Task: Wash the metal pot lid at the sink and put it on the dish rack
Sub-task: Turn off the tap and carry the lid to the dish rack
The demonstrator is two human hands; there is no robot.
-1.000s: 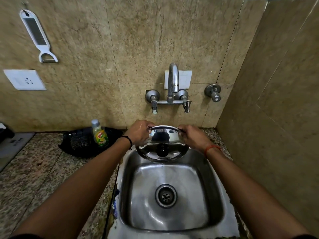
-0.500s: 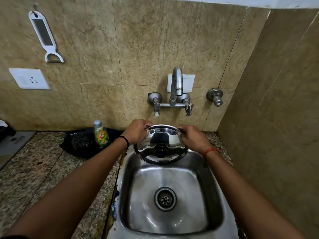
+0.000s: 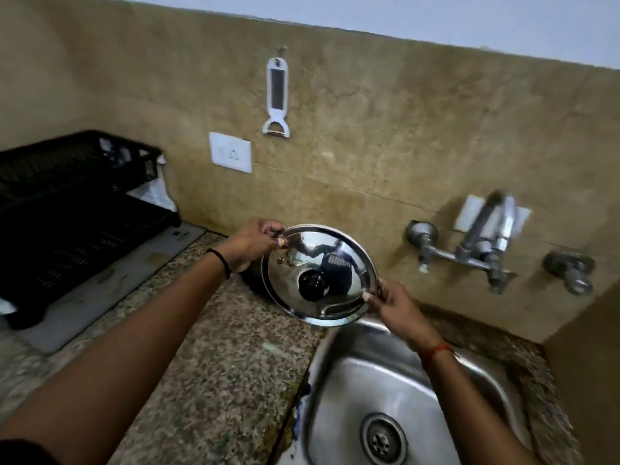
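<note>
Lid [image 3: 318,275]: held by its rim, over the counter [image 3: 214,344] beside the sink [image 3: 396,374].
Left hand [image 3: 250,245]: fingers pinched on the rim.
Right hand [image 3: 392,305]: same.
Left to do: placing on the dish rack [image 3: 77,209].

The faucet [image 3: 491,229] at about 3 o'clock is smeared with motion blur, so its spout shape is hard to read. The dish rack [image 3: 67,203] at 9 o'clock runs off the left edge, and what's inside its top basket is too dark to tell. The sink [image 3: 369,391] gets cut off at the bottom, around 5 o'clock. The lid [image 3: 318,275] hides whatever dark thing sits on the tabletop [image 3: 218,347] behind it.
</note>
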